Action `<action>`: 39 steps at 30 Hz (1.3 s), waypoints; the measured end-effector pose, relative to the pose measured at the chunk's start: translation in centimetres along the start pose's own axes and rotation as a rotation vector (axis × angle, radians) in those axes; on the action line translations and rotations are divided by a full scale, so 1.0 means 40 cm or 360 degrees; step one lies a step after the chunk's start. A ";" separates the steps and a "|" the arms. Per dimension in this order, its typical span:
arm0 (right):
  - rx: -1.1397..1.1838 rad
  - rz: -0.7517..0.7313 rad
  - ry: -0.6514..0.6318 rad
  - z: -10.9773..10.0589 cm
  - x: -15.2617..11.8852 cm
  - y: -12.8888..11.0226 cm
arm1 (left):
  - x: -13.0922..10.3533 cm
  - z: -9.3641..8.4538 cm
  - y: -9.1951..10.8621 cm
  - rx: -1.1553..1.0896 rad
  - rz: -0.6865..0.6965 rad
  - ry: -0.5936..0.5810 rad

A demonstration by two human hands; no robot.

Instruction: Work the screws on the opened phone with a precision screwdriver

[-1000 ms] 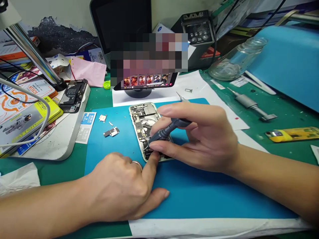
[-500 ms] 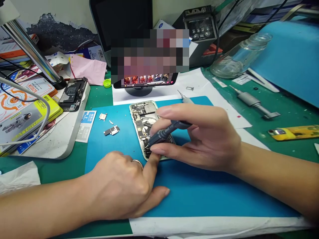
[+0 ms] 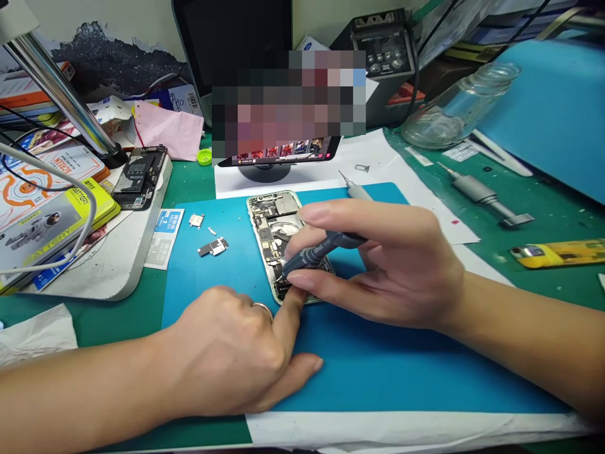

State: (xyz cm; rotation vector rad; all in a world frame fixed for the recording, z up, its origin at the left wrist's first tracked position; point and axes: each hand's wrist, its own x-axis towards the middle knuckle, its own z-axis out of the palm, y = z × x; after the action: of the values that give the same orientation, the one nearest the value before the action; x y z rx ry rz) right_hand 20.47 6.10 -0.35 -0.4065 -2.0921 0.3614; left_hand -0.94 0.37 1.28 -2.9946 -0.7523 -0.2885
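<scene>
An opened phone [image 3: 268,233] with its internal parts exposed lies on the blue mat [image 3: 378,366]. My right hand [image 3: 401,271] grips a dark screwdriver [image 3: 312,253] between thumb and fingers, its tip at the lower left part of the phone. With its index finger stretched out, my left hand [image 3: 236,353] presses on the phone's bottom end; its thumb stands apart and the other fingers curl under. Left of the phone lie a dark metal bracket [image 3: 213,246], a small silver part [image 3: 196,220] and a tiny strip [image 3: 212,231].
Behind the mat, a phone on a stand [image 3: 265,173] shows a partly blurred screen. Grey screwdrivers [image 3: 482,192] and a glass jar [image 3: 454,113] are at the right. Boxes [image 3: 57,221] and another opened phone [image 3: 139,180] lie left beside a lamp post [image 3: 66,94].
Both hands keep nearly the same pose, and the screwdriver tip stays at the same spot on the phone. The whole view has shifted very slightly.
</scene>
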 end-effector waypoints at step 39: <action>0.0159 0.0066 -0.0180 0.001 0.008 -0.031 | -0.001 0.004 0.002 -0.0031 0.0005 0.0014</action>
State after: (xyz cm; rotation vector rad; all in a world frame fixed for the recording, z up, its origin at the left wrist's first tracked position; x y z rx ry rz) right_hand 20.10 5.12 0.40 -0.3780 -2.1672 0.5220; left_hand -0.90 0.30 1.13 -3.0104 -0.7484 -0.3105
